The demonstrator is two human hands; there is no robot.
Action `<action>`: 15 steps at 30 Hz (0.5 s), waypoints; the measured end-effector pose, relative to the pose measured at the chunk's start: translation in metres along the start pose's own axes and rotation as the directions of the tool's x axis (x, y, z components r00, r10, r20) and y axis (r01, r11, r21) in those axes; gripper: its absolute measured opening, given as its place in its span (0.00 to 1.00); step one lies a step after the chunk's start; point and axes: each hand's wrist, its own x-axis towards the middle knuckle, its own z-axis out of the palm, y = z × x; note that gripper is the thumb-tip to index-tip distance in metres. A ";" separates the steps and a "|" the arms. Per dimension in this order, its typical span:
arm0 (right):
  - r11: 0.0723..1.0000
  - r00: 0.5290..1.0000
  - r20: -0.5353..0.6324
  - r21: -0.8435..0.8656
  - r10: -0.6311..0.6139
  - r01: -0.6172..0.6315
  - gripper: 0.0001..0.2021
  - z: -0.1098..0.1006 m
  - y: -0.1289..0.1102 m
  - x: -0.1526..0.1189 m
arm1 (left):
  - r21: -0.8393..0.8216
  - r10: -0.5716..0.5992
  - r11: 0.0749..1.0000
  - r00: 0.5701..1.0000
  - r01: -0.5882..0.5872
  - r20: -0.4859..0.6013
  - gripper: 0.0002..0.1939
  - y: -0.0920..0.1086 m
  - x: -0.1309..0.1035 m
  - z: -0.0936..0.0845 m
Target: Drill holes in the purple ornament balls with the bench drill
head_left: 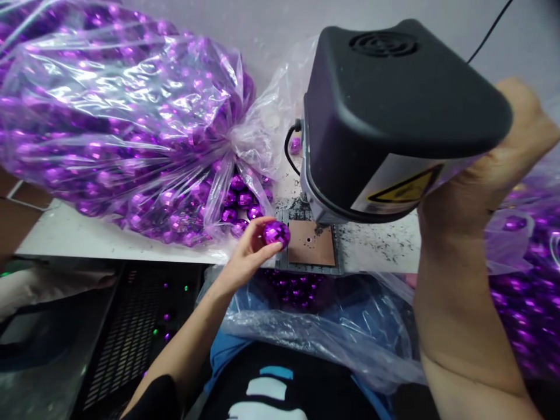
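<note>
A shiny purple faceted ball (276,234) is pinched between the thumb and fingers of my left hand (252,251), just left of a square brown plate (310,244) with a small hole near its middle. Over that plate hangs the tip of a black machine (394,105) with a yellow warning label. My right hand (494,151) is raised at the machine's right side; its fingers are mostly hidden behind the housing, so what they hold cannot be made out.
A big clear bag of purple balls (122,116) fills the left of the white table (105,236), with loose balls (244,199) by its mouth. Another bag (525,291) lies at right. Plastic sheeting (315,338) with purple balls covers my lap. Dark shavings surround the plate.
</note>
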 end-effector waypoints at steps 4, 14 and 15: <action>0.998 0.998 0.022 0.008 0.058 -0.059 0.23 -0.001 -0.006 0.001 | -0.050 -0.167 0.984 0.979 0.174 0.120 0.26 -0.029 0.016 0.025; 0.994 0.993 0.049 -0.011 0.105 -0.105 0.23 -0.001 -0.017 0.002 | 0.294 -0.010 0.956 0.998 -0.010 0.065 0.26 -0.047 0.041 0.039; 0.995 0.993 0.051 -0.011 0.103 -0.103 0.22 -0.002 -0.017 0.002 | 0.332 0.003 0.943 0.997 -0.027 0.072 0.26 -0.045 0.041 0.040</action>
